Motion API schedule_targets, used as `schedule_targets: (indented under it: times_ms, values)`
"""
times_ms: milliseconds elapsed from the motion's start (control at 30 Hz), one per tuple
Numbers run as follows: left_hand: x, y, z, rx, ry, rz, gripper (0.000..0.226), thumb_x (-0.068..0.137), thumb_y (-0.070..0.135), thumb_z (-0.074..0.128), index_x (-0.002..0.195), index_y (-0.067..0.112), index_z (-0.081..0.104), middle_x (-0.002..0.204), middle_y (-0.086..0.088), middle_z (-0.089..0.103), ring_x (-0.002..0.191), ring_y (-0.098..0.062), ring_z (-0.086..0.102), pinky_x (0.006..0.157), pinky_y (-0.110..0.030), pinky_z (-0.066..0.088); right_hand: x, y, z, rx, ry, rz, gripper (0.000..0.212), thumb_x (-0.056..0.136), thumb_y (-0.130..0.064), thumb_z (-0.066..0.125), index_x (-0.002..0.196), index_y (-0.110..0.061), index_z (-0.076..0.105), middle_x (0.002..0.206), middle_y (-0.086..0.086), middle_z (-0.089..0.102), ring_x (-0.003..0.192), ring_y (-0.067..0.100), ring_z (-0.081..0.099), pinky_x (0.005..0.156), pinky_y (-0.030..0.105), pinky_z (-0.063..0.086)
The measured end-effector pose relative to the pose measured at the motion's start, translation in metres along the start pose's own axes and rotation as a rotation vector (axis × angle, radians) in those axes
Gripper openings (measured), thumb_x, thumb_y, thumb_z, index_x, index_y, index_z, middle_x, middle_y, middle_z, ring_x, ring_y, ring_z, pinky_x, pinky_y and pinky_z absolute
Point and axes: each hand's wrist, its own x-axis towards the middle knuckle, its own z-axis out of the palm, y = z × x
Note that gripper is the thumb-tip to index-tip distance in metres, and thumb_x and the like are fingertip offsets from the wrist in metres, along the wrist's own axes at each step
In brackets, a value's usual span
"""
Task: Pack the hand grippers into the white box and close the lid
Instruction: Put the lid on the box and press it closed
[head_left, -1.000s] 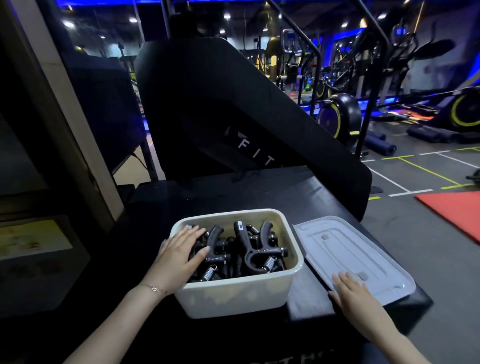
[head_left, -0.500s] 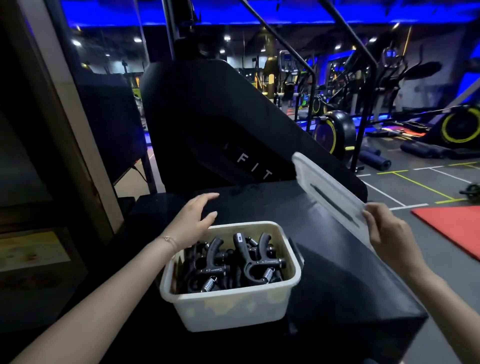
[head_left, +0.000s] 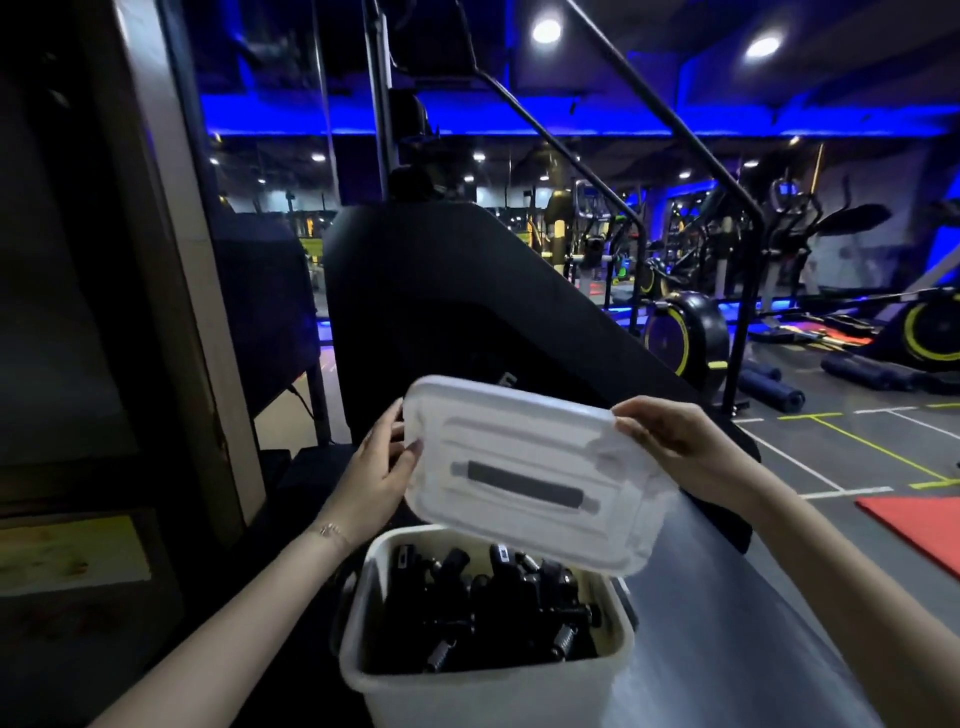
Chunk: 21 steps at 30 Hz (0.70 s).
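Note:
The white box (head_left: 467, 691) stands low in the middle, uncovered, with several black hand grippers (head_left: 483, 608) piled inside, their springs showing. Both hands hold the white lid (head_left: 530, 467) in the air above the box's far edge, tilted toward me, its dark handle strip facing me. My left hand (head_left: 376, 467) grips the lid's left edge. My right hand (head_left: 675, 441) grips its upper right corner. The lid's lower edge overlaps the box's back right rim in view.
The box sits on a black surface (head_left: 727, 623) whose right edge drops off to the gym floor. A black machine housing (head_left: 467, 312) rises just behind. A pillar (head_left: 171, 260) stands at left; exercise bikes (head_left: 680, 327) and a red mat (head_left: 914, 530) lie to the right.
My right hand lifted the lid off the surface and swung it left over the box. My left hand left the box and took the lid's left edge. The view tilted upward.

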Motion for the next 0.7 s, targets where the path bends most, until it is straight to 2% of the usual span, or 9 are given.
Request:
schedule_targets:
  times_ms: [100, 233, 300, 367, 433, 500, 567, 633, 700]
  values:
    - [-0.003, -0.01, -0.014, -0.023, 0.065, -0.03, 0.051, 0.088, 0.053, 0.046, 0.133, 0.03, 0.042, 0.119, 0.0, 0.057, 0.108, -0.009, 0.055, 0.095, -0.036, 0.047, 0.015, -0.009, 0.002, 0.058, -0.025, 0.027, 0.021, 0.091, -0.031, 0.053, 0.085, -0.016, 0.066, 0.068, -0.011, 0.057, 0.066, 0.0, 0.045, 0.058, 0.015, 0.038]
    - [-0.008, -0.005, -0.028, -0.211, 0.138, -0.013, 0.058, 0.065, 0.08, 0.051, 0.107, 0.041, 0.053, 0.094, 0.008, 0.065, 0.087, 0.0, 0.062, 0.073, -0.019, 0.047, 0.03, -0.017, 0.004, 0.138, -0.012, 0.062, 0.018, 0.092, -0.009, 0.054, 0.081, -0.011, 0.068, 0.064, -0.017, 0.057, 0.066, -0.004, 0.045, 0.058, 0.008, 0.036]
    - [-0.012, -0.003, -0.033, -0.307, 0.198, 0.028, 0.054, 0.07, 0.074, 0.055, 0.106, 0.034, 0.059, 0.097, 0.006, 0.068, 0.091, -0.006, 0.064, 0.076, -0.022, 0.048, 0.035, -0.02, 0.006, 0.224, 0.023, 0.091, 0.017, 0.091, -0.01, 0.055, 0.083, -0.009, 0.07, 0.068, -0.015, 0.061, 0.07, -0.003, 0.049, 0.063, 0.01, 0.04]
    - [-0.015, 0.002, -0.035, -0.326, 0.282, 0.045, 0.034, 0.085, 0.057, 0.054, 0.101, 0.029, 0.061, 0.093, 0.005, 0.069, 0.087, -0.006, 0.064, 0.075, -0.022, 0.047, 0.039, -0.023, 0.009, 0.344, 0.098, 0.148, 0.014, 0.086, -0.022, 0.065, 0.083, -0.012, 0.073, 0.073, -0.01, 0.067, 0.074, 0.0, 0.055, 0.069, 0.018, 0.044]
    - [-0.017, 0.01, -0.035, -0.317, 0.392, 0.007, 0.014, 0.091, 0.04, 0.048, 0.093, 0.032, 0.059, 0.087, 0.007, 0.067, 0.085, -0.003, 0.061, 0.073, -0.02, 0.044, 0.04, -0.023, 0.014, 0.436, 0.176, 0.182, 0.039, 0.07, -0.046, 0.071, 0.088, -0.011, 0.075, 0.085, -0.002, 0.072, 0.083, 0.009, 0.061, 0.078, 0.029, 0.046]
    - [-0.018, 0.013, -0.034, -0.322, 0.437, -0.016, 0.014, 0.093, 0.034, 0.045, 0.092, 0.031, 0.059, 0.092, 0.005, 0.066, 0.088, -0.007, 0.061, 0.075, -0.022, 0.046, 0.036, -0.02, 0.021, 0.487, 0.232, 0.219, 0.059, 0.058, -0.058, 0.073, 0.101, -0.018, 0.074, 0.102, 0.0, 0.073, 0.097, 0.015, 0.064, 0.091, 0.036, 0.046]
    - [-0.019, 0.01, -0.032, -0.336, 0.44, -0.044, 0.017, 0.094, 0.034, 0.046, 0.094, 0.027, 0.061, 0.093, 0.0, 0.068, 0.089, -0.013, 0.064, 0.079, -0.028, 0.05, 0.027, -0.01, 0.03, 0.586, 0.25, 0.257, 0.075, 0.047, -0.064, 0.078, 0.112, -0.028, 0.068, 0.109, 0.001, 0.072, 0.102, 0.018, 0.065, 0.091, 0.036, 0.05]
    - [-0.021, 0.0, -0.029, -0.355, 0.427, -0.092, 0.026, 0.091, 0.043, 0.046, 0.094, 0.022, 0.063, 0.089, -0.004, 0.069, 0.081, -0.016, 0.064, 0.074, -0.031, 0.05, 0.016, -0.002, 0.04, 0.703, 0.268, 0.29, 0.077, 0.047, -0.055, 0.083, 0.117, -0.029, 0.064, 0.108, 0.004, 0.072, 0.094, 0.018, 0.067, 0.076, 0.03, 0.056]
    - [-0.025, -0.012, -0.023, -0.363, 0.457, -0.129, 0.036, 0.089, 0.05, 0.046, 0.089, 0.018, 0.062, 0.078, -0.011, 0.064, 0.069, -0.02, 0.058, 0.065, -0.032, 0.045, 0.003, 0.01, 0.054, 0.809, 0.318, 0.309, 0.059, 0.064, -0.029, 0.076, 0.12, -0.022, 0.061, 0.109, 0.008, 0.071, 0.089, 0.016, 0.068, 0.069, 0.025, 0.057]
